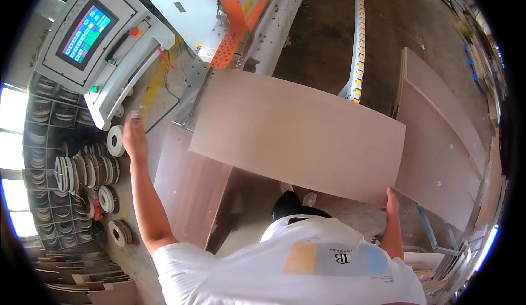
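Observation:
A wide beige panel board [298,135] lies in front of me, its far left corner against the machine's orange and metal edge [223,58]. At its near right corner is my right hand [391,200], closed on the edge with the thumb upward; the fingers are partly hidden. My left hand [135,135] is raised off the board, away to the left and just below the grey control console [126,28]. Its fingers are blurred, and whether they hold anything is unclear. The console carries a lit touchscreen [86,34] and a red button [135,32].
A roller rail [359,47] with yellow wheels runs away beyond the board. More large panels [433,146] lean at the right. Beneath the board's left end is a brownish stack [189,182]. Rolls of edge banding [87,172] fill racks and floor at the left.

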Demonstrator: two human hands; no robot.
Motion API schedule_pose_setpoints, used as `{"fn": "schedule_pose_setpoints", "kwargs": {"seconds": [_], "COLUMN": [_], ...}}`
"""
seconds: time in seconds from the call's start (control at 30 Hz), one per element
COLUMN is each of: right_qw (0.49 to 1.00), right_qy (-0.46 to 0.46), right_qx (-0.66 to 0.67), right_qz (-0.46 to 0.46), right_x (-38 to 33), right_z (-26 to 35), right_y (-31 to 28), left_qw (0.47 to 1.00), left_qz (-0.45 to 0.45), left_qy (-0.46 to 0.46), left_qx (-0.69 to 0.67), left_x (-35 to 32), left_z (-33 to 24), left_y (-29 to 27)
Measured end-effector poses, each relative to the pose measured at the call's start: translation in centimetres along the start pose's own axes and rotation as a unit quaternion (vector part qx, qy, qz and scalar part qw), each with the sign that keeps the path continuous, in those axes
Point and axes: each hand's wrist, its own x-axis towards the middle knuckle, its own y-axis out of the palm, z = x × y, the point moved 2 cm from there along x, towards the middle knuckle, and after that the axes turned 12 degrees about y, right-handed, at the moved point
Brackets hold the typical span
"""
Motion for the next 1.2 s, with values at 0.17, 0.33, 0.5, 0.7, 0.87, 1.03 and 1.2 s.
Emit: {"fn": "schedule_pose_setpoints", "kwargs": {"seconds": [0.17, 0.33, 0.5, 0.7, 0.87, 1.03, 1.2], "right_qw": [0.999, 0.998, 0.992, 0.979, 0.962, 0.952, 0.952], "right_qy": [-0.03, -0.031, -0.059, -0.07, -0.059, -0.067, -0.055], "right_qx": [0.042, 0.059, 0.093, 0.17, 0.23, 0.257, 0.25], "right_qz": [0.017, 0.015, 0.055, 0.088, 0.134, 0.154, 0.166], "right_x": [0.0, 0.2, 0.8, 1.7, 2.0, 0.7, 1.9], "right_z": [-0.5, -2.2, -2.5, -2.9, -3.5, -3.6, -4.0], "right_y": [-0.2, -0.8, -0.2, -0.2, -0.4, -1.2, -2.5], "left_qw": [0.903, 0.906, 0.755, 0.747, 0.712, 0.753, 0.777], "left_qz": [0.414, 0.413, 0.318, 0.421, 0.589, 0.487, 0.365], "left_qy": [0.039, -0.095, -0.413, -0.213, 0.211, -0.202, -0.413], "left_qx": [0.113, -0.008, -0.398, -0.469, -0.318, -0.392, -0.305], "left_x": [-2.9, -7.6, -17.5, -21.2, -22.8, -27.2, -28.2], "left_z": [-9.1, -12.3, -17.1, -41.7, -51.7, -33.3, -23.3], "left_y": [-1.8, -1.3, 7.2, 4.1, -2.6, 1.5, -4.5]}}
